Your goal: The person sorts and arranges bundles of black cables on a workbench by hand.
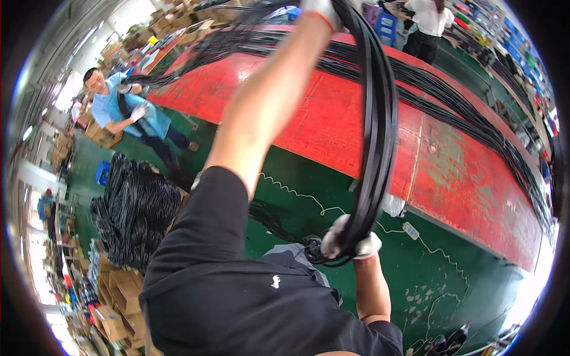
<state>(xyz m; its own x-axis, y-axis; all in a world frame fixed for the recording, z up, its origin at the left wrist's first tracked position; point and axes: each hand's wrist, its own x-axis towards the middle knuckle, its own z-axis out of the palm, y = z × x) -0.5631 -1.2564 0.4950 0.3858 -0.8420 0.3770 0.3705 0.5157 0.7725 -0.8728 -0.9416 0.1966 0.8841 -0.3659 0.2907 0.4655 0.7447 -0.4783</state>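
Note:
A thick bundle of long black cables (375,118) hangs in a tall curve between my two hands. At the upper edge, my left hand (320,7), in a white glove with an orange band at the wrist, is raised over the table and closed on the bundle's top; its fingers are partly cut off. Low in front of my body, my right hand (356,240), also white-gloved, is wrapped round the bundle's lower end. A dark tangle of cable ends (313,248) sticks out beside it. More black strands trail from the top toward a co-worker (133,113) at the left.
A long red table (332,113) with worn paint crosses the view, with black cables (439,98) lying along it. A big heap of black cables (133,210) stands at left. Coiled white cords (303,194) and a power strip (410,231) hang near the table. Cardboard boxes (119,296) fill the lower left.

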